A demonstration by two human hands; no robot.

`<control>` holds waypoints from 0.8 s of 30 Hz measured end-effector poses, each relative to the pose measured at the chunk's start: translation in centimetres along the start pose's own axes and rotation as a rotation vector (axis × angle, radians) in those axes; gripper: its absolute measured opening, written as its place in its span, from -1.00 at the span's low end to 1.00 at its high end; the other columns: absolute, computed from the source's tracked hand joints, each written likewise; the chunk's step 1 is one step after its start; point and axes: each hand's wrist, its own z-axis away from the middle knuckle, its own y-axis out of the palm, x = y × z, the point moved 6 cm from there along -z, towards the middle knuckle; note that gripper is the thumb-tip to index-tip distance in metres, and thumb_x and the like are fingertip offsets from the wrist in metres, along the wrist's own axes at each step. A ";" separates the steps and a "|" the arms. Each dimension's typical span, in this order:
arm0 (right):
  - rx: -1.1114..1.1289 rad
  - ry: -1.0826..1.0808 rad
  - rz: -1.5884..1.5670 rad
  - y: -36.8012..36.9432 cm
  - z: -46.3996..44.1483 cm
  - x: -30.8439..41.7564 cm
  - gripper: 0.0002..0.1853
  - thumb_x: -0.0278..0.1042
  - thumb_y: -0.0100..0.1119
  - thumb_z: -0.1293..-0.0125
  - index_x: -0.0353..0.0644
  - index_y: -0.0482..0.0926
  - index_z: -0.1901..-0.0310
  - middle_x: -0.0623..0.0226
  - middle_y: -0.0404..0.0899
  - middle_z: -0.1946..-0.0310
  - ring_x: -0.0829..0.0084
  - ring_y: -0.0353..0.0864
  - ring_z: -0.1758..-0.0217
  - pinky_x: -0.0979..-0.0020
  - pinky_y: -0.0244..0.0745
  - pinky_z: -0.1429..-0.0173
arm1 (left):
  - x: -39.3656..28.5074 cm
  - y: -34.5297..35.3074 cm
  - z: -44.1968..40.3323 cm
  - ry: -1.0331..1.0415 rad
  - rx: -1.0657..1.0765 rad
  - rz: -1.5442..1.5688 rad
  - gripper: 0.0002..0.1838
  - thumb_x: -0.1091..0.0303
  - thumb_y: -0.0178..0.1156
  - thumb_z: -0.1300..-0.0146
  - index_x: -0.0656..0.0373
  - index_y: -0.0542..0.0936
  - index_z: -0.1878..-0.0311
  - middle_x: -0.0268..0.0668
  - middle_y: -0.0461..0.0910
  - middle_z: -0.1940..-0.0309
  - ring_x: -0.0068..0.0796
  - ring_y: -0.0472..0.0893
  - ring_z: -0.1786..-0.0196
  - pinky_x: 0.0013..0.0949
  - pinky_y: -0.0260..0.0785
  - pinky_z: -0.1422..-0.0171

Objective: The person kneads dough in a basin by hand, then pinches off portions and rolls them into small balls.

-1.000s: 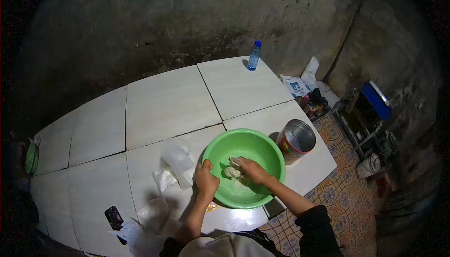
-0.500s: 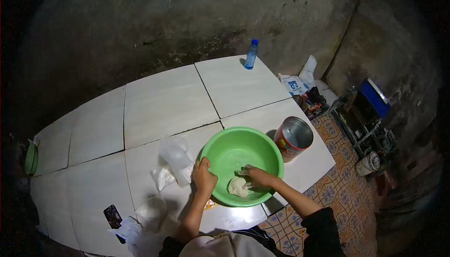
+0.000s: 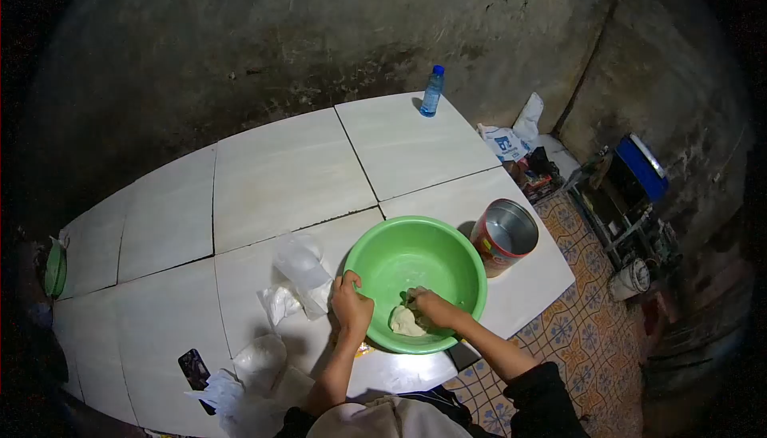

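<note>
A green plastic basin [image 3: 457, 242] sits near the front edge of the tiled table. My left hand [image 3: 351, 305] is closed over its left rim. Inside the basin, a pale lump of dough [image 3: 406, 322] rests on the bottom, toward the near side. My right hand [image 3: 434, 309] reaches in from the right, its fingers curled against the right side of the dough. The fingertips are partly hidden by the hand and the lump. Bits of flour or dough mark the basin's floor.
Right of the basin stands an open red tin [image 3: 505, 238]. Clear plastic bags [image 3: 300, 266], a clear tub [image 3: 260, 358] and a phone [image 3: 194, 370] lie to the left. A blue-capped bottle [image 3: 432, 93] stands at the far corner, by the wall.
My right hand's fingers have gone from stretched over the dough to curled against its side. My left hand stays on the rim. The view has shifted slightly.
</note>
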 end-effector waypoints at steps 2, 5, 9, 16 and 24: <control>0.010 0.013 -0.014 0.0 0.0 0.0 -0.75 -0.50 0.30 0.18 -0.34 0.55 0.38 -0.03 0.48 0.14 -0.04 0.44 0.01 0.09 0.40 -0.11 | -0.2 -0.2 0.1 -0.008 0.007 0.006 -0.69 0.74 0.04 0.20 0.14 0.39 0.34 -0.11 0.43 0.39 0.09 0.47 0.26 0.05 0.27 0.21; 0.040 -0.007 0.009 0.5 -0.1 -0.4 -0.72 -0.46 0.29 0.16 -0.31 0.55 0.32 0.02 0.45 0.10 -0.01 0.40 -0.05 0.04 0.36 -0.10 | 0.2 0.1 0.1 0.001 -0.003 -0.011 -0.69 0.73 0.04 0.20 0.14 0.39 0.35 -0.11 0.44 0.38 0.08 0.48 0.27 0.04 0.27 0.22; 0.113 0.031 0.117 -0.3 0.0 0.1 -0.69 -0.39 0.33 0.16 -0.32 0.57 0.31 0.00 0.42 0.10 -0.01 0.35 -0.09 0.11 0.33 -0.10 | 0.4 0.2 0.1 0.014 -0.012 -0.005 -0.67 0.72 0.07 0.21 0.12 0.39 0.33 -0.12 0.43 0.38 0.10 0.47 0.27 0.05 0.28 0.22; 0.085 0.005 -0.291 -5.9 0.3 0.1 -0.51 -0.39 0.46 0.15 -0.33 0.52 0.13 0.00 0.53 0.19 0.09 0.54 0.15 0.19 0.45 0.05 | 0.7 0.8 0.0 0.011 0.021 -0.059 -0.67 0.71 0.10 0.20 0.08 0.38 0.35 -0.14 0.43 0.37 0.09 0.49 0.26 0.06 0.28 0.26; -0.080 0.012 0.042 -2.4 1.7 3.2 -0.66 -0.35 -0.04 -0.32 -0.35 0.49 -0.06 -0.07 0.57 0.04 -0.01 0.59 0.00 0.09 0.46 -0.12 | -0.1 0.5 -0.3 0.015 0.050 -0.053 -0.67 0.71 0.11 0.21 0.10 0.38 0.35 -0.13 0.44 0.39 0.10 0.50 0.29 0.06 0.28 0.29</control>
